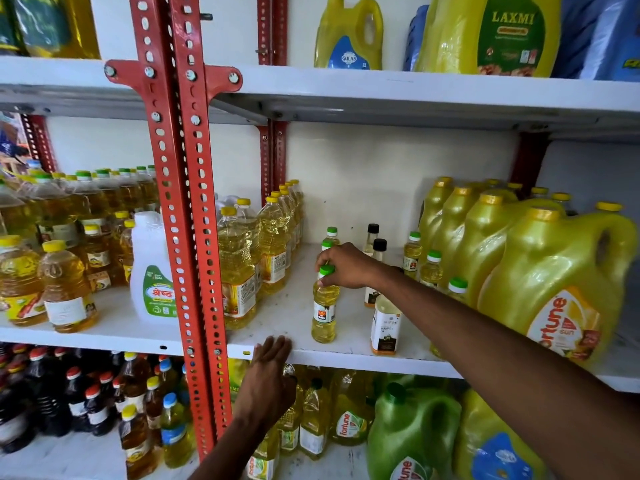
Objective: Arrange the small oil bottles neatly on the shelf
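**Middle shelf, centre bay: one small bottle in hand, row not yet formed**

On the middle shelf [294, 317], the right hand [346, 266] is closed around the neck of a green-capped small oil bottle [324, 313], fingers wrapped just under the cap. Bottle is upright, base apparently on the shelf near the front edge. The left hand [270, 368] lies flat, fingers together, on the shelf lip at 7 o'clock from the held bottle; it grips nothing.

Positions relative to the held bottle:
- 12 o'clock: two more green-capped bottles [331, 235], near the back wall, partly hidden by the hand.
- 1 o'clock: two black-capped bottles [377, 245].
- 2 to 3 o'clock: three green-capped bottles [431, 268] in a loose diagonal, close beside the large yellow jugs [540, 278].
- 3 o'clock: a white-labelled bottle [386, 323], cap hidden by the forearm.

Progress, judged: early to midway. Small bottles stand upright but scattered, with mixed types and uneven gaps. Left to do: set the held bottle in line, then gather the right-hand stragglers into rows.
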`<state>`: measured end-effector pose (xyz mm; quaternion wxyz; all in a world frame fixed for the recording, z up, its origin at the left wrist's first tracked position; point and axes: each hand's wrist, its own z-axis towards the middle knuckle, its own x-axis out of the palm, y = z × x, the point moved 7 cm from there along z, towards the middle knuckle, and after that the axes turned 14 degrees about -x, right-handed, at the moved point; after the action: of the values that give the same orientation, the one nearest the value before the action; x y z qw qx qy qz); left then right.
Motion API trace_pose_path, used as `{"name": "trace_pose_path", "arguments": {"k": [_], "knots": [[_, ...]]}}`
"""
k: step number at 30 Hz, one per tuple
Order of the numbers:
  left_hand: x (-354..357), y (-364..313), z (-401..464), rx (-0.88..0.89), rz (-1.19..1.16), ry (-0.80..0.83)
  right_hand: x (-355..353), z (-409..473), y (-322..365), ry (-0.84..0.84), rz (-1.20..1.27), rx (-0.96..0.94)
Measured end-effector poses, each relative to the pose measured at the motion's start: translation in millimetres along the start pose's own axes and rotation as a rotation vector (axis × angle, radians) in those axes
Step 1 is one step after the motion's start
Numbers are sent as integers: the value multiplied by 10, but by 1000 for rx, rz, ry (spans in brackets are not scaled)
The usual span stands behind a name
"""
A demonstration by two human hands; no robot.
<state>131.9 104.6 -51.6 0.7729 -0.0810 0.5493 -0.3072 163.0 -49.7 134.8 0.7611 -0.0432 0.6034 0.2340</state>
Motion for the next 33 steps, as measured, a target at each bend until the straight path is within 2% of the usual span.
{"name": "trace_pose_path", "arguments": {"k": [24, 31, 33], "knots": [[33, 12, 11, 14, 34, 2, -4, -117, 121, 58, 4, -8], [-22, -15, 39, 7, 83, 50, 19, -119, 138, 103, -38, 11], [-183, -119, 62, 37, 56, -16, -6, -143, 139, 107, -37, 32]]}}
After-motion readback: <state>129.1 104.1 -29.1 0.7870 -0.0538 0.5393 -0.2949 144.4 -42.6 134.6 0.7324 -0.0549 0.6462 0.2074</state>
